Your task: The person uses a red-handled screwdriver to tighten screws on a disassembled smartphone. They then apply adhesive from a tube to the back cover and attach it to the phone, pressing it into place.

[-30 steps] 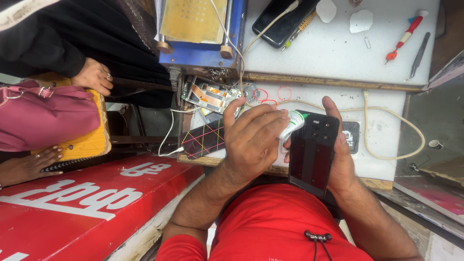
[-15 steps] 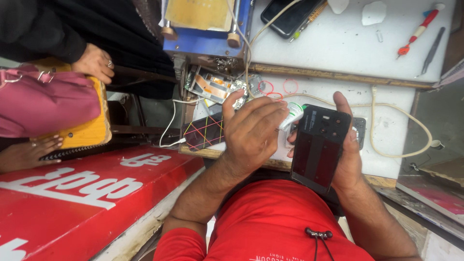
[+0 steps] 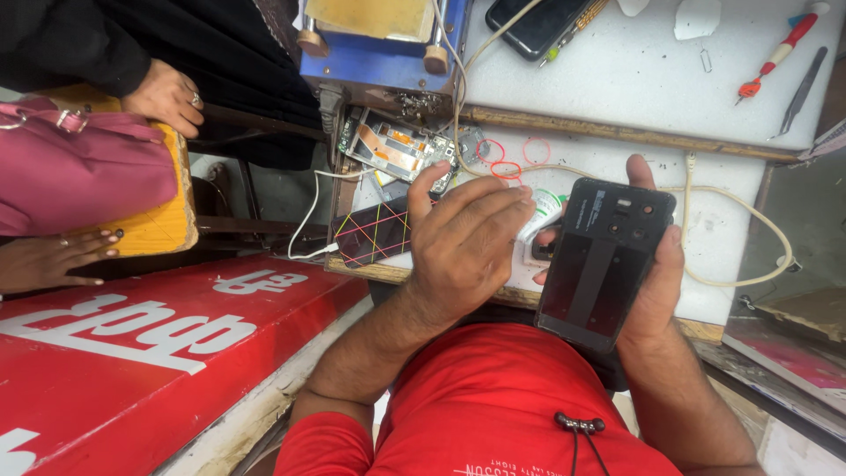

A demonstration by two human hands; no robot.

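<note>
Meanwhile, a person in a red shirt is gripping a black phone back panel (image 3: 606, 263) in the right hand (image 3: 656, 273) while the left hand (image 3: 465, 247) is closing around a small white and green tube (image 3: 544, 210).

Right-hand fingers are wrapping the panel's edge, holding it tilted above the white workbench (image 3: 617, 79), its camera cut-outs facing up; the left hand is curling beside it, fingers bent over the tube, which is sitting just left of the panel. Lying near the left hand are a dark patterned phone case (image 3: 374, 234), an opened phone with exposed board (image 3: 397, 148) and red rubber bands (image 3: 507, 163). Farther up are lying a red screwdriver (image 3: 780, 51) and tweezers (image 3: 802, 90). At left, another person's hands are resting on a pink bag (image 3: 79, 172).
</note>
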